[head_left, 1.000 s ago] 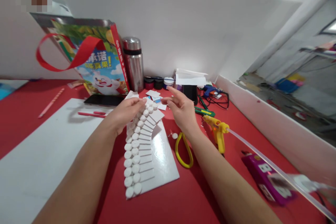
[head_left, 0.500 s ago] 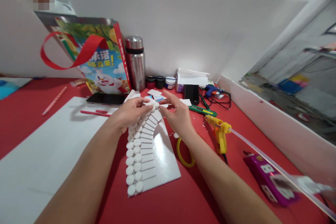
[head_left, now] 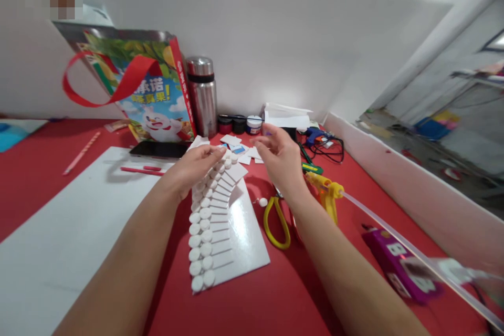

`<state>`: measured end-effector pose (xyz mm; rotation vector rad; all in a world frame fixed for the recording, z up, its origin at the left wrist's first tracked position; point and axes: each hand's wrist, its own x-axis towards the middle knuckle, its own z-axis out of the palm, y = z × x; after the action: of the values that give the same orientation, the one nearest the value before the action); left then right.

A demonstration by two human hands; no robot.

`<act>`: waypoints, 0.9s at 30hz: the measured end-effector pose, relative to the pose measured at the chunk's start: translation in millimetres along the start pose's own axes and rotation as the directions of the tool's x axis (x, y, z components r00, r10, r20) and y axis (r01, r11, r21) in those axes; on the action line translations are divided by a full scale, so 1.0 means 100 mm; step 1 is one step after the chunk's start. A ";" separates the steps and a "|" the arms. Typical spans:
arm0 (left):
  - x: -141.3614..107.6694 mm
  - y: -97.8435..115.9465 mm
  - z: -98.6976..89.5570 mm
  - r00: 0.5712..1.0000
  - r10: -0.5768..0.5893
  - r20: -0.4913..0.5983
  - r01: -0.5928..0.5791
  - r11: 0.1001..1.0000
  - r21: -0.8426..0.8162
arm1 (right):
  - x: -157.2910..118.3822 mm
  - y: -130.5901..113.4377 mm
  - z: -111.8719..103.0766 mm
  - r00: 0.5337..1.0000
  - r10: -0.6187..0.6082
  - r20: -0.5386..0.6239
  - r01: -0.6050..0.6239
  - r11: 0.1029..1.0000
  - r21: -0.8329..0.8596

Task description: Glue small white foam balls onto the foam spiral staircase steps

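Observation:
A white board (head_left: 248, 226) with short dark lines lies in front of me, and white round discs (head_left: 206, 249) run in a curved double row along its left side. My left hand (head_left: 192, 170) grips the board's far left edge by the last discs; its fingertips are partly hidden. My right hand (head_left: 282, 160) hovers right of the board's far end, touching nothing, fingers bent and apart. Under its wrist lies a tool with yellow loop handles (head_left: 277, 228), partly covered. Beside that tool lies a loose white disc (head_left: 263, 202).
A yellow glue gun (head_left: 328, 191) with a long clear stick lies to the right, near a purple power box (head_left: 401, 265). Behind stand a gift bag (head_left: 157, 94), a steel flask (head_left: 202, 97) and paint jars (head_left: 254, 125). A phone (head_left: 157, 149) and white sheet (head_left: 79, 226) lie left.
My right hand has let go at the board's far end and moved right and slightly up. My left hand stays in place. More of the yellow-handled tool shows.

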<state>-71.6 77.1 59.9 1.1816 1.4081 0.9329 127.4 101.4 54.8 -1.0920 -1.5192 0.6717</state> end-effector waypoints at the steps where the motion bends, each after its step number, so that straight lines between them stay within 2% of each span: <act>1: -0.01 0.01 0.00 1.000 -0.011 -0.005 0.011 1.000 0.010 | 0.03 -0.06 -0.05 1.000 0.021 -0.018 -0.021 1.000 0.001; 5: -0.02 0.01 0.00 0.999 -0.014 -0.042 0.015 0.999 0.033 | -0.06 -0.32 -0.25 0.995 0.098 -0.005 -0.098 0.993 -0.064; 9: 0.01 -0.11 -0.04 0.991 -0.002 -0.137 0.000 1.000 -0.018 | -0.46 -0.44 -0.31 0.955 0.273 0.115 -0.271 0.962 -0.031; 13: -0.09 -0.24 -0.09 0.974 -0.008 -0.225 -0.006 0.998 -0.058 | -0.75 -0.37 -0.21 0.911 0.367 0.190 -0.383 0.922 0.054; 17: -0.30 -0.38 -0.05 0.946 0.029 -0.322 -0.089 0.981 -0.174 | -0.75 -0.22 -0.13 0.920 0.358 0.159 -0.370 0.928 0.053; 20: -0.38 -0.52 0.01 0.922 0.065 -0.381 -0.142 0.974 -0.178 | -0.77 -0.11 -0.12 0.902 0.369 0.223 -0.394 0.916 0.077; 23: -0.39 -0.62 0.01 0.902 0.053 -0.428 -0.138 0.976 -0.169 | -0.86 -0.07 -0.08 0.863 0.391 0.320 -0.440 0.893 0.093; 27: -0.42 -0.63 -0.01 0.930 -0.007 -0.366 -0.099 0.958 -0.268 | -0.95 -0.09 0.02 0.773 0.452 0.445 -0.504 0.863 -0.002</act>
<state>-83.9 22.3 8.5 0.8560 1.4763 1.3927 121.1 12.9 20.5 -1.3132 -1.5426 1.4269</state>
